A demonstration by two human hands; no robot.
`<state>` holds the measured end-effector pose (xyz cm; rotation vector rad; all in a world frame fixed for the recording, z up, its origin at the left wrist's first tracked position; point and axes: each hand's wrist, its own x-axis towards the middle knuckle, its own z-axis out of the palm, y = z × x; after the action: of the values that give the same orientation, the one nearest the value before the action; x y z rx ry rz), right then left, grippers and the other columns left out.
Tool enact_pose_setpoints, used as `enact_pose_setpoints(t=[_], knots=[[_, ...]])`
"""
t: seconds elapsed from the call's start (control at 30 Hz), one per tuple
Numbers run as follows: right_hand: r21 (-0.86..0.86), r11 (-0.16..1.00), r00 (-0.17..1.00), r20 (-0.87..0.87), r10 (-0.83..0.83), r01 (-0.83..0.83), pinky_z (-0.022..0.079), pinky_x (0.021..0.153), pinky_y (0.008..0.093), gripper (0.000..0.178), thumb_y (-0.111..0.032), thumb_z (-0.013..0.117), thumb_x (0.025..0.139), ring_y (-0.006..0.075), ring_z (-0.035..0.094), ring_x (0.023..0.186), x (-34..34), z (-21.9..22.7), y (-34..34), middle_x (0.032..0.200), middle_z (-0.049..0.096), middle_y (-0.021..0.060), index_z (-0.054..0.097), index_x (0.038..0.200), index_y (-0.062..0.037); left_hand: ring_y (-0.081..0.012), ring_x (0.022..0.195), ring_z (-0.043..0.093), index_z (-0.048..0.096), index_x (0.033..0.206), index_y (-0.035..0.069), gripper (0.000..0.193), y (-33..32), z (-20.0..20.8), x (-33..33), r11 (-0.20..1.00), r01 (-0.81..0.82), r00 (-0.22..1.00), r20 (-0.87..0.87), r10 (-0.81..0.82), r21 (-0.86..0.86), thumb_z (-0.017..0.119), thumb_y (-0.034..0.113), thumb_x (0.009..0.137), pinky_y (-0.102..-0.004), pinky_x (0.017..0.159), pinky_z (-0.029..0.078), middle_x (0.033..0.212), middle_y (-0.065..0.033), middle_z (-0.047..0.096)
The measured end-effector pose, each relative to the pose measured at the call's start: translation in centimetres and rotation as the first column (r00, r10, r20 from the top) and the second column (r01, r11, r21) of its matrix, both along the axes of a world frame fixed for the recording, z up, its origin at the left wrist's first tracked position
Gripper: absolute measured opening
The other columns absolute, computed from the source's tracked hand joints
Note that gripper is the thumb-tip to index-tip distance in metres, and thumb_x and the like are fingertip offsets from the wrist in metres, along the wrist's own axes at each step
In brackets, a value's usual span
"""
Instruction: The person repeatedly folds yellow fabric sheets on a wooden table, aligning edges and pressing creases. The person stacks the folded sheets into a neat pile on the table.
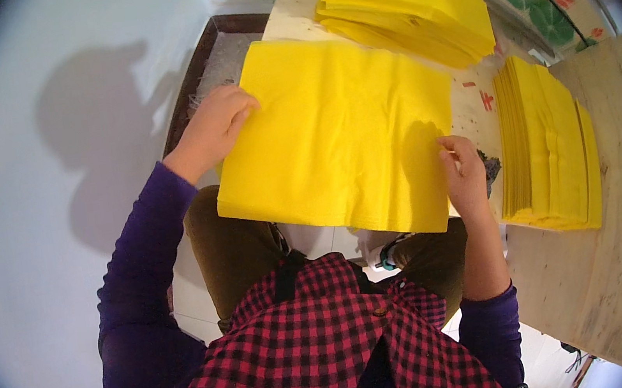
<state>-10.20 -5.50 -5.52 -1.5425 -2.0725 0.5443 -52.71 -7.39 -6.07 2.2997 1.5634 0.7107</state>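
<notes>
My left hand [212, 128] and right hand [464, 174] pinched opposite edges of the yellow paper sheet [339, 139]; it looked light, floppy and easily torn.

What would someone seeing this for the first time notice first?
The big yellow sheet in the middle grabs the eye, spread flat with the left hand on its upper left edge and the right hand at its right edge. Behind it at the top lies a stack of the same sheets, and a second stack sits to the right on the wooden table.
</notes>
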Motion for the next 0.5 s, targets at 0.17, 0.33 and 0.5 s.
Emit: enact_pose_setpoints(t=[0.17,0.33,0.5], knots=[[0.080,0.996,0.997,0.073,-0.038,0.032,0.048,0.090,0.0340,0.023,-0.009,0.053,0.094,0.0277,0.060,0.104,-1.7,-1.0,2.4,0.114,0.059,0.0160,0.058,0.114,0.0016,-0.0347,0.106,0.053,0.059,0.101,0.002,0.014,1.7,-0.7,0.5,0.999,-0.012,1.000,0.001,0.012,0.044,0.054,0.002,0.088,-0.0408,0.093,0.043,0.106,-0.0152,0.058],[0.049,0.999,1.000,0.016,-0.009,0.008,0.047,0.089,0.0345,0.022,-0.007,0.053,0.093,0.0294,0.059,0.105,-1.1,0.5,1.4,0.113,0.060,0.0168,0.058,0.114,0.0019,-0.0360,0.101,0.055,0.060,0.096,0.001,0.011,1.3,0.0,0.3,0.989,-0.007,1.000,-0.005,0.008,0.150,0.056,0.002,0.085,-0.0422,0.089,0.044,0.102,-0.0153,0.059],[0.062,0.990,0.991,0.043,0.128,-0.131,0.046,0.092,0.0363,0.022,-0.006,0.054,0.092,0.0321,0.058,0.107,-0.4,-0.1,-2.1,0.113,0.059,0.0181,0.057,0.112,0.0023,-0.0341,0.106,0.054,0.058,0.103,0.001,0.016,-2.0,-0.1,1.1,0.997,0.017,1.000,0.010,-0.016,-0.081,0.054,0.001,0.087,-0.0400,0.093,0.043,0.106,-0.0154,0.058]])
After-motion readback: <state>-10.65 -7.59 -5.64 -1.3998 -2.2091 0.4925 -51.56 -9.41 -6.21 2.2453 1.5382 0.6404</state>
